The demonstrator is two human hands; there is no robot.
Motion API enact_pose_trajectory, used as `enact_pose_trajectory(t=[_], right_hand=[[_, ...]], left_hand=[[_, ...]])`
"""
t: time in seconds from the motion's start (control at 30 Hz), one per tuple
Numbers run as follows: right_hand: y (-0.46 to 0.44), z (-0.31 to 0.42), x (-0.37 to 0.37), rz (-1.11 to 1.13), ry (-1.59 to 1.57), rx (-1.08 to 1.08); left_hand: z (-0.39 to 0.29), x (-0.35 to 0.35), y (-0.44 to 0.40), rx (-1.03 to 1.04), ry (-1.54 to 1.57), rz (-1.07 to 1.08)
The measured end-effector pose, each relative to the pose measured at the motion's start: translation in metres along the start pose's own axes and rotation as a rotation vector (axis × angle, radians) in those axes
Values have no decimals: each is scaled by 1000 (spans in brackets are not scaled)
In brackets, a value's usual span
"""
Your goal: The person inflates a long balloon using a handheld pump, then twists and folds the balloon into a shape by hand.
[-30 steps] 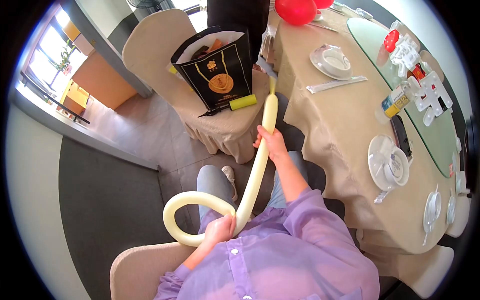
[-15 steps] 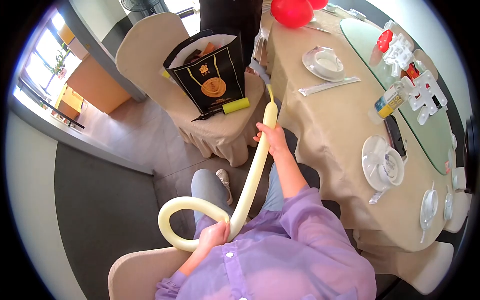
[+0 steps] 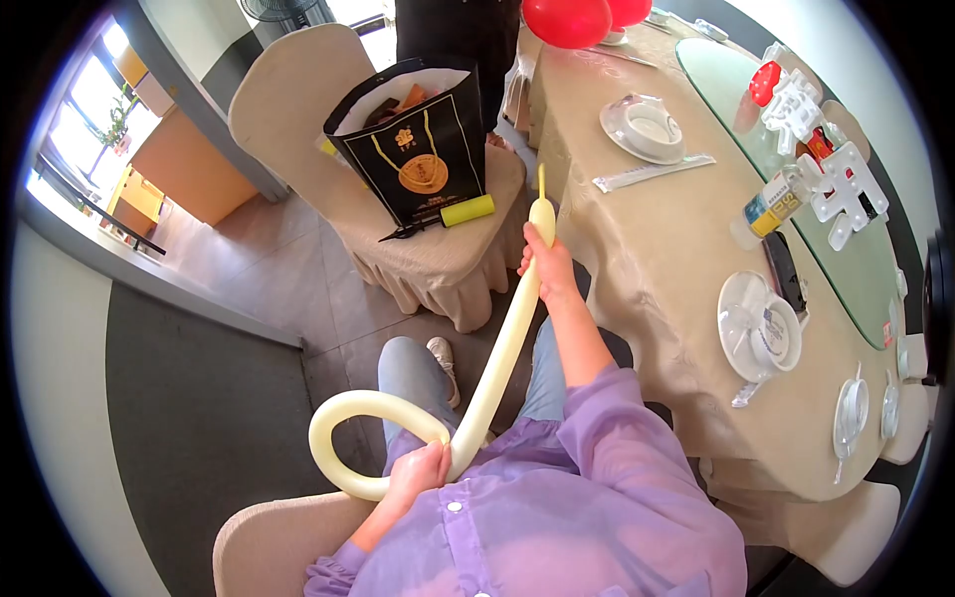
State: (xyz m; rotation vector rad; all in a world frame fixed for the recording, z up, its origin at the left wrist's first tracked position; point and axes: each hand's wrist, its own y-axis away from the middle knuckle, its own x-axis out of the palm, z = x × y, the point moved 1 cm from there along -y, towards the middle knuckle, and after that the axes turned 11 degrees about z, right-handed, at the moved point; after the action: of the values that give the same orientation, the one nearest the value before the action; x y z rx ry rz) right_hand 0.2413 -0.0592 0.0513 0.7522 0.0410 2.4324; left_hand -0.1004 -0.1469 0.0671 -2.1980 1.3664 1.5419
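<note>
My right hand (image 3: 549, 271): now higher on the pale balloon (image 3: 489, 383), nearer its far tip | red balloons (image 3: 568, 20): shifted slightly left

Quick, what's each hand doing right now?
Left hand: closed on the pale yellow balloon, where its loop meets the straight part.
Right hand: closed around the same balloon, near its thin uninflated tip.

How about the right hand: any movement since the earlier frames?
Yes. The right hand has moved forward and slightly right, judged against the yellow-green pump lying on the chair.
</note>
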Motion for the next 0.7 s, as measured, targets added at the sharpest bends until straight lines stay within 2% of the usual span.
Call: enact_pose_trajectory(t=[0.13, 0.3, 0.43, 0.5, 0.7], right_hand=[[-3, -4, -12, 69, -11, 113], [-9, -8, -1, -67, 35, -54], [-9, -5, -12, 37, 54, -41], [-9, -3, -16, 99, 73, 63], [-8, -4, -1, -28, 69, -71]], left_hand=[[2, -2, 2, 2, 25, -1], [2, -3, 3, -22, 13, 16], [8, 0, 4, -21, 0, 9], [8, -1, 4, -23, -4, 9], [9, -3, 5, -40, 6, 18]])
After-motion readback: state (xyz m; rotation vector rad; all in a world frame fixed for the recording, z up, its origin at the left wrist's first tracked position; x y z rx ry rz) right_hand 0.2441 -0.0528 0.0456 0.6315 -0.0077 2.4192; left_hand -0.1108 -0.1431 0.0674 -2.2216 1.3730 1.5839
